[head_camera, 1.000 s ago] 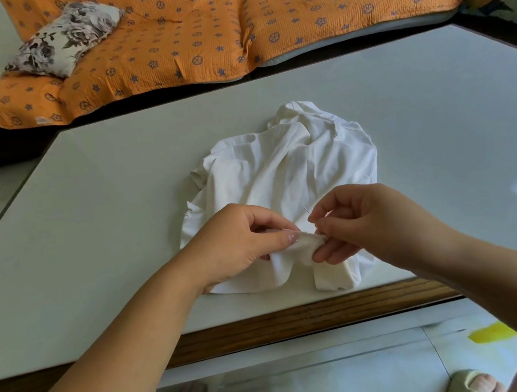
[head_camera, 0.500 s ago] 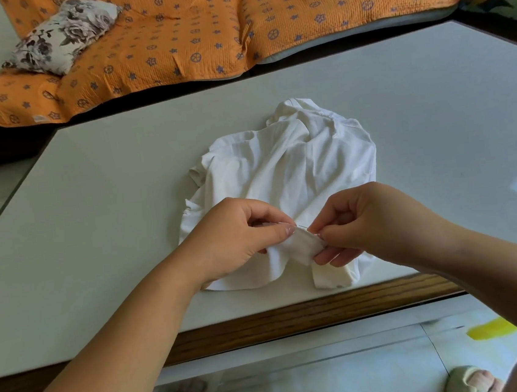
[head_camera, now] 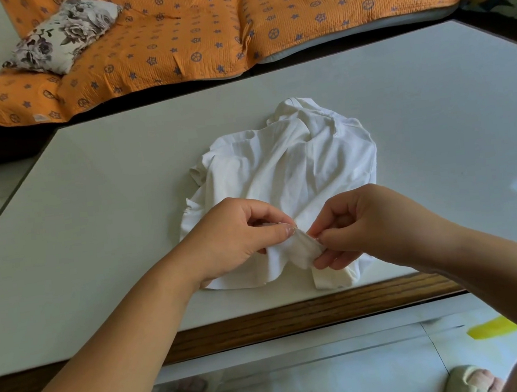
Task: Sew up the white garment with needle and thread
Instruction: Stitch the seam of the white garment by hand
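Note:
A crumpled white garment (head_camera: 289,167) lies on the pale table (head_camera: 109,211) near its front edge. My left hand (head_camera: 239,234) pinches a raised fold of the garment between thumb and fingers. My right hand (head_camera: 368,225) pinches the same fold from the right, fingertips almost touching the left thumb. The needle and thread are too thin to make out; they may be hidden between my right fingertips.
The table has a wooden front edge (head_camera: 295,319). Behind it stands a sofa with an orange patterned cover (head_camera: 232,23) and a floral cushion (head_camera: 64,34). Slippered feet (head_camera: 471,381) show on the tiled floor below.
A thin needle stood above the fold near my right fingers a second ago; it is no longer visible. My right fingertips have moved down and closer to the left thumb.

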